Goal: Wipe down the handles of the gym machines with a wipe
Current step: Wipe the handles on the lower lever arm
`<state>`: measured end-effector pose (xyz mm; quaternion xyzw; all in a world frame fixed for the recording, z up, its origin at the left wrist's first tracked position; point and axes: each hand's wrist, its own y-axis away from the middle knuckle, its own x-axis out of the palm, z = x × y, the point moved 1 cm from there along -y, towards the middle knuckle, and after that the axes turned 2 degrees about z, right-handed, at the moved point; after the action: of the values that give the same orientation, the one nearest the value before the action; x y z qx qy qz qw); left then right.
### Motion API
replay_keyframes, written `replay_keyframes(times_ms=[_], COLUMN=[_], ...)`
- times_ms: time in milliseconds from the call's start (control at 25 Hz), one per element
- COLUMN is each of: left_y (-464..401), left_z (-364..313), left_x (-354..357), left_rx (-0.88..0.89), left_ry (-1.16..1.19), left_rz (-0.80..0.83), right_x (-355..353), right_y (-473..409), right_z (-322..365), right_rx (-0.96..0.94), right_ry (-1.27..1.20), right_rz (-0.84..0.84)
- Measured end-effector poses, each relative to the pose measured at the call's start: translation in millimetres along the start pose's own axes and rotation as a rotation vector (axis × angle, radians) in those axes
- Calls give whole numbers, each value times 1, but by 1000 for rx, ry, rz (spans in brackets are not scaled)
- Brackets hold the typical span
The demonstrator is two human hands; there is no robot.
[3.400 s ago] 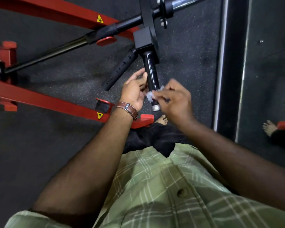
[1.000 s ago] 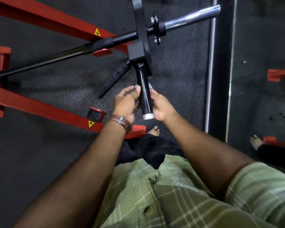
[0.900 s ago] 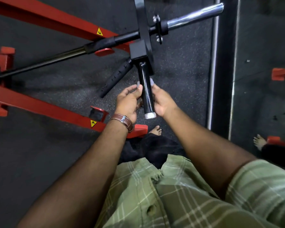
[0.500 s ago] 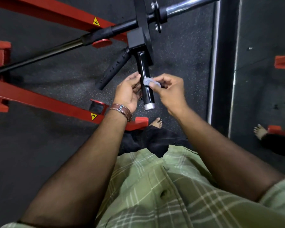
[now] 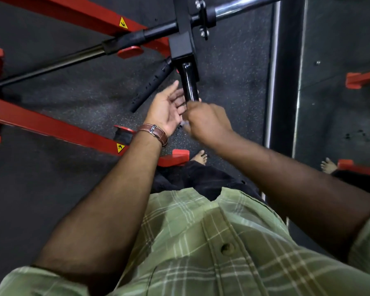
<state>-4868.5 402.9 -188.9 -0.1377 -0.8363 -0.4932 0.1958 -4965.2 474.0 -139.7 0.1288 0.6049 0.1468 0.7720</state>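
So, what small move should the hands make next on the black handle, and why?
Probably slide the right hand up the black handle: it is curled around the lower end, where a bit of wipe shows, and the upper part is bare. The left hand lies open beside it.

You wear a short-sleeved shirt (image 5: 201,242) in pale green, crossed by a plaid of white and darker green lines, with a small round button (image 5: 226,248) on the front placket. A brown leather watch strap (image 5: 156,133) with pale stitching and a silver buckle circles your left wrist, just behind the left hand (image 5: 169,107). Your trousers (image 5: 201,180) are dark, and your foot (image 5: 200,155) is bare.
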Motion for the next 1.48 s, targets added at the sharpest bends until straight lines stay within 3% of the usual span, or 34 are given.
replay_keyframes(times_ms=[160, 280, 400, 560, 800, 960, 1040, 1120, 1160, 1240, 1320, 1360, 1480], left_y=[2, 0, 4, 3, 0, 0, 1, 1, 1, 1, 0, -1, -3], left_z=[-3, -5, 2, 13, 15, 18, 20, 21, 20, 18, 18, 18, 19], left_x=[-3, -6, -6, -5, -4, -6, -7, -7, -7, -8, -11, -12, -14], left_rx=[-31, -62, -98, -91, -54, -43, -37, -28, -25, -31, -44, -46, -61], left_ry=[-41, -153, -269, -310, -427, -357, -356, -362, -360, -349, -363, -372, -351], left_rz=[6, 53, 94, 84, 90, 115, 135, 141, 146, 164, 188, 193, 204], right_x=[-7, 14, 27, 30, 77, 76, 74, 67, 61, 53, 53, 55, 65], right_y=[-37, 14, 50, 15, 49, 30, 19, 15, 16, 19, 20, 20, 17], right_z=[-9, 3, 7, 10, 50, 68, 63, 60, 61, 65, 74, 80, 90], right_rx=[135, 64, 115, 388, 855, 903, 1111, 1366, 1366, 1309, 1338, 1381, 1382], right_ry=[-30, -103, -197, -320, -760, -851, -1168, -1995, -2365, -2670, -2616, -2474, -1594], right_rz=[-182, -258, -355, -534, -1062, -1091, -1135, -1227, -1226, -1247, -1332, -1360, -1312])
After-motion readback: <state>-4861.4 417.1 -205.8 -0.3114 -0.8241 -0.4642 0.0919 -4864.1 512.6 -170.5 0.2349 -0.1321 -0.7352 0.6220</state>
